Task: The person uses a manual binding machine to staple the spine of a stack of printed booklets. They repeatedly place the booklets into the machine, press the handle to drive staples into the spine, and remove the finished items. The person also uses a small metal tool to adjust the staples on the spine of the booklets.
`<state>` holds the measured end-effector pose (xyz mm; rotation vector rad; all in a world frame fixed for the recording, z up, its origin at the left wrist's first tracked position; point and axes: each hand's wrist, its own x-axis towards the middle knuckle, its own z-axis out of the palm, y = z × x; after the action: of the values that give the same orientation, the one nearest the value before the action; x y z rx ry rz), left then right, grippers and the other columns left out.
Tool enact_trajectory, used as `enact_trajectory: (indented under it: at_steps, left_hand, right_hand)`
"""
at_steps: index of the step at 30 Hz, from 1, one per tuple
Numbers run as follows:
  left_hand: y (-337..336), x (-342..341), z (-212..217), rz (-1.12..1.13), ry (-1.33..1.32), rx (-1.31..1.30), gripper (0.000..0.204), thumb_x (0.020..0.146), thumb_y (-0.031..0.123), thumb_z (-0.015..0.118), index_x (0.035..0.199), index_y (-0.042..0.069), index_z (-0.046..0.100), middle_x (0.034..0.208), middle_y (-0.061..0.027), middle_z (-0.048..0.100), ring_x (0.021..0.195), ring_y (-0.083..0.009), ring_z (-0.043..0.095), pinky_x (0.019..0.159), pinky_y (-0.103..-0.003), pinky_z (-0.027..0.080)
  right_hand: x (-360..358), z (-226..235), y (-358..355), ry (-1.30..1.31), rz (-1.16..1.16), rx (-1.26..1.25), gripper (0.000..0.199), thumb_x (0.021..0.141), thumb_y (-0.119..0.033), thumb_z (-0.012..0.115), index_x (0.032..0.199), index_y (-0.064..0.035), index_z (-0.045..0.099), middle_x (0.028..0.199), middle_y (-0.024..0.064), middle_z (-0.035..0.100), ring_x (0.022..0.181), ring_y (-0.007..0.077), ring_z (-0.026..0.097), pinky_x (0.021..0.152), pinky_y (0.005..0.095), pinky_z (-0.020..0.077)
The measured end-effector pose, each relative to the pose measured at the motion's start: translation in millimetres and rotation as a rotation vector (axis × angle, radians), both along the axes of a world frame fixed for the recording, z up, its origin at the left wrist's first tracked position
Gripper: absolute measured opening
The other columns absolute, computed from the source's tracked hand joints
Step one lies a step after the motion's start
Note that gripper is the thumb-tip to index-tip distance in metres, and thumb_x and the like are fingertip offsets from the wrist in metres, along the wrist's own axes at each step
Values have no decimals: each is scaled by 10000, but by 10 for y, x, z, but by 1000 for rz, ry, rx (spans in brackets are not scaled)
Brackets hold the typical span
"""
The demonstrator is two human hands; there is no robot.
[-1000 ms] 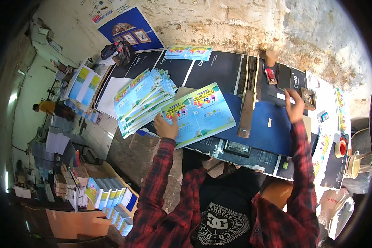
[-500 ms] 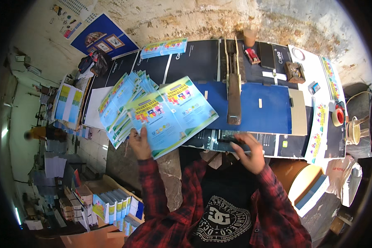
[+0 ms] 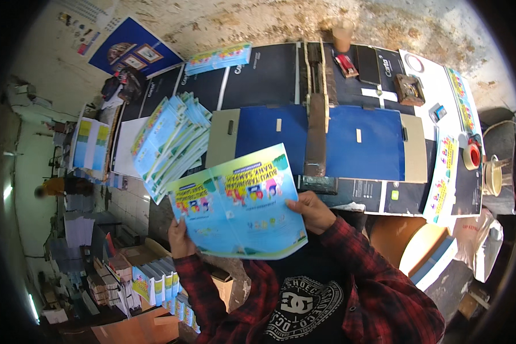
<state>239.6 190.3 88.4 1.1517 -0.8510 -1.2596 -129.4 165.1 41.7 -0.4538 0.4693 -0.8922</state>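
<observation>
A printed light-blue and green cover sheet [image 3: 243,226], with two matching panels side by side, is held tilted in front of my chest. My left hand [image 3: 180,238] is closed on its left edge. At the right edge, the thumb of my right hand [image 3: 312,211] lies on the printed face, with the other fingers partly hidden. Beyond the sheet lies a blue board [image 3: 364,143] with beige ends, crossed by a brown bar [image 3: 316,137]. A fanned pile of similar cover sheets [image 3: 175,140] rests on the table to the left.
Another stack of printed sheets [image 3: 219,58] lies at the back of the table. Toward the right are a phone [image 3: 368,64], a small wooden box [image 3: 410,90], a tape roll [image 3: 472,156] and a printed strip [image 3: 443,175]. A round stool [image 3: 424,252] stands below the table's front edge.
The cover sheet has come off the board and moved down toward my chest. My right hand, formerly apart from it, now grips its right edge. The board's left end is uncovered.
</observation>
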Motion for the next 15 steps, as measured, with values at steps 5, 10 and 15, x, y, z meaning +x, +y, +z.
enact_trajectory:
  at_steps: [5,10,15]
  left_hand:
    - [-458,-419,-508,-7,-35,185,232,947,103,646,1126,-26,577,1064,-125,689,907,-141,669,832,-290,537]
    - [-1017,-846,-478,-111,-74,144,258,929,89,674,1128,-51,590,1031,-127,706,883,-128,671,811,-261,527]
    - [-1572,-1126,-794,-152,-139,149,304,919,94,690,1167,-64,614,1054,-139,708,901,-130,668,822,-254,517]
  right_hand:
    - [-437,-101,45,546,-414,12,174,972,-114,611,1006,55,637,896,96,719,751,96,661,678,233,535]
    - [-727,-66,-89,1010,-570,-91,200,934,-138,666,949,62,657,718,46,691,641,46,594,575,224,464]
    - [-836,-261,-229,1428,-829,-238,237,885,-162,714,982,51,679,640,90,664,529,60,537,482,256,387]
